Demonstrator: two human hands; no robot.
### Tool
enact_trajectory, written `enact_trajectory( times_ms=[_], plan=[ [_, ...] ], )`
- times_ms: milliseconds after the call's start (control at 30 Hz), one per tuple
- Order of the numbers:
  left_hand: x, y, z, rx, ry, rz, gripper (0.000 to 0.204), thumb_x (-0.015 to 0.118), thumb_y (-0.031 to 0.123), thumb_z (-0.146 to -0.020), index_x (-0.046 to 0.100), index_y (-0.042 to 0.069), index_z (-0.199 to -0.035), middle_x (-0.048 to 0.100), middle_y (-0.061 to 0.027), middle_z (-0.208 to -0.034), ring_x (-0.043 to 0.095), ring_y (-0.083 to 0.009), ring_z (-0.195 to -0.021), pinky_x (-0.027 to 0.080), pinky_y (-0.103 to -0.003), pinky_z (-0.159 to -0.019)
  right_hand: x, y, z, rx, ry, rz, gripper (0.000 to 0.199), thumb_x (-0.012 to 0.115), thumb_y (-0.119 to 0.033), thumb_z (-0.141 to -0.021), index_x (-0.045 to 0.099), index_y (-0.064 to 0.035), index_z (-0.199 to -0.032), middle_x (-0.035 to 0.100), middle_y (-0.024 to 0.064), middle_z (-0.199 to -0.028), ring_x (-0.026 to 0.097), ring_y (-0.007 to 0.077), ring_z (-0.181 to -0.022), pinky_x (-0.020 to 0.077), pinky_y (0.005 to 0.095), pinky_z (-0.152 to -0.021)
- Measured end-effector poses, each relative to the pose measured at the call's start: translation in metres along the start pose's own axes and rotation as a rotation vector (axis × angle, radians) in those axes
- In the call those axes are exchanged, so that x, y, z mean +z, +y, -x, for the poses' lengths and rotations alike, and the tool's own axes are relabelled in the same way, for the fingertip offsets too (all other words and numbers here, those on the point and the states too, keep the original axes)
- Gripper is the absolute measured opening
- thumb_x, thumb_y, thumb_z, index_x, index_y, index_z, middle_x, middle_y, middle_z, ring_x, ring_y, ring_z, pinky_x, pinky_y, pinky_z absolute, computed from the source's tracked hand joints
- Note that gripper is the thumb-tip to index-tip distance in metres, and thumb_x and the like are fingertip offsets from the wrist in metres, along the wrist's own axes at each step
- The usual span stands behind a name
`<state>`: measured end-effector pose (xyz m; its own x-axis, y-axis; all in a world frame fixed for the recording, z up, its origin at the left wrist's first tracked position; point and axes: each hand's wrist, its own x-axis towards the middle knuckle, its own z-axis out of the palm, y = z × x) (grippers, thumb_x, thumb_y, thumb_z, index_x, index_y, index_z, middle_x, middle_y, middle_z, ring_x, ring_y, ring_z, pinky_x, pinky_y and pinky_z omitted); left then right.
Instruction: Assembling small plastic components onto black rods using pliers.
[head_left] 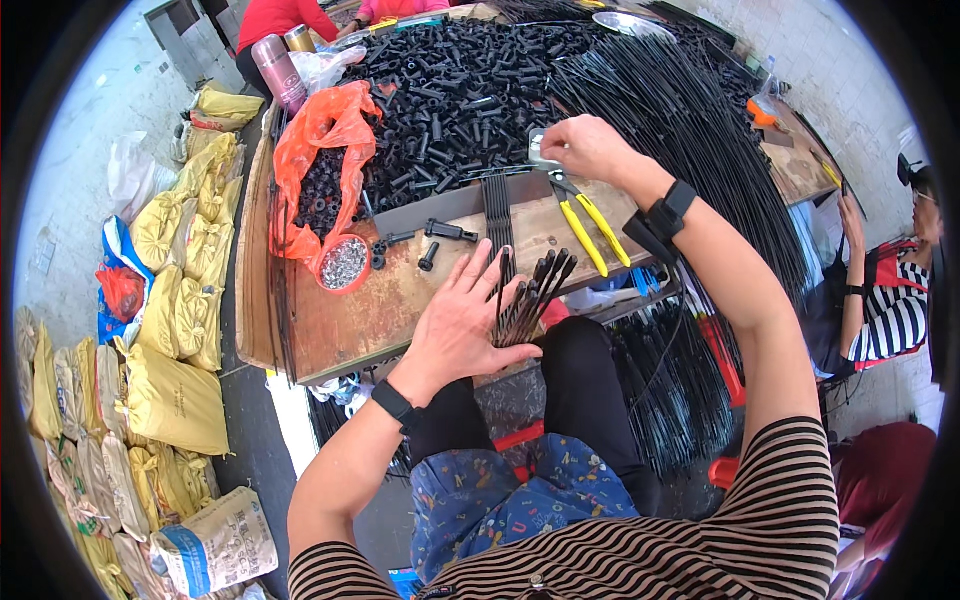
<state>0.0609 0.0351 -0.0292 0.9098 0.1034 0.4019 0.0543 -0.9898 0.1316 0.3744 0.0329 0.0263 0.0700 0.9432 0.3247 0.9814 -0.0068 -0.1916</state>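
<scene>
My left hand point(455, 325) lies with its fingers spread on a bundle of thin black rods point(498, 215) that juts over the near edge of the table. Nothing is gripped in it; the thumb is stretched out to the right. Over the table, my right hand point(595, 148) has thumb and fingers pinched together at a small whitish container point(540, 148). Whatever is between those fingertips is too small to make out. Just below it are yellow-handled pliers point(597, 235). Several black plastic tube-like fittings point(448, 231) lie left of the bundle.
A large heap of black fittings point(440, 95) covers the far table, with long black rods point(680, 130) on the right. At left are an orange bag point(318, 125), a red-rimmed dish of small metal pieces point(343, 262) and a pink flask point(278, 72). Yellow sacks point(180, 390) line the floor; other people sit nearby.
</scene>
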Motion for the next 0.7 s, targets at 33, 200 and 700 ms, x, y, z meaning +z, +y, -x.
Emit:
enact_trajectory(
  times_ms=[33, 200, 700],
  plan=[
    [0.0, 0.0, 0.0, 0.0, -0.002, -0.008, 0.084, 0.067, 0.063, -0.074, 0.05, 0.003, -0.13, 0.036, -0.0183, -0.149, 0.028, -0.0373, -0.14, 0.025, -0.044, -0.114, 0.003, -0.004, 0.001, -0.077, -0.003, 0.026, 0.012, 0.063, -0.017, -0.077, 0.073, -0.0127, -0.082, 0.069, 0.0123, -0.076, 0.067, 0.0314, -0.078, 0.0532, 0.0423, -0.072],
    [-0.001, 0.001, -0.002, 0.024, 0.065, 0.005, 0.078, 0.068, 0.063, -0.072, 0.059, 0.002, -0.121, 0.043, -0.0212, -0.141, 0.035, -0.0403, -0.135, 0.029, -0.046, -0.112, 0.014, -0.019, -0.004, -0.112, -0.06, 0.221, 0.011, 0.062, -0.016, -0.079, 0.071, -0.0118, -0.082, 0.069, 0.0126, -0.078, 0.067, 0.0309, -0.078, 0.0532, 0.0419, -0.07],
    [-0.005, 0.002, -0.003, -0.001, 0.031, 0.029, 0.079, 0.073, 0.06, -0.069, 0.058, 0.004, -0.123, 0.044, -0.0189, -0.142, 0.034, -0.0387, -0.136, 0.031, -0.045, -0.112, 0.025, -0.025, -0.005, -0.112, -0.057, 0.195, 0.013, 0.06, -0.015, -0.083, 0.07, -0.0073, -0.086, 0.069, 0.0154, -0.082, 0.067, 0.0326, -0.082, 0.0529, 0.0436, -0.073]
  ],
)
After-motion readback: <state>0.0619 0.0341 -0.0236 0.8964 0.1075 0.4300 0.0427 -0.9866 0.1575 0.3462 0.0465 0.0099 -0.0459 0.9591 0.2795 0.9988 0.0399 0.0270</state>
